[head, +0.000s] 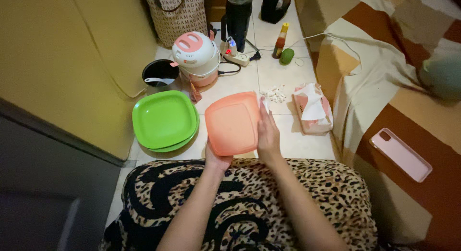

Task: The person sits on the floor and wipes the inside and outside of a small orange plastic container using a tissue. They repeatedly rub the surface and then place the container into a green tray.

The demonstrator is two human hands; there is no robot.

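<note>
Above the lap, the left hand (217,160) grips the orange plate (233,122) from below while the right hand (268,131) presses a white tissue (264,105) flat on its edge, best wiped slowly, with green plates (164,119) left and tissue pack (313,109) right.

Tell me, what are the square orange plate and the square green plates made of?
The square orange plate, held by the left hand and wiped by the right hand with a white tissue, looks like matte plastic: even colour, thin rounded rim, dull sheen. The square green plates stacked on the tiled floor look like plastic too, slightly glossier, though melamine is possible.
</note>
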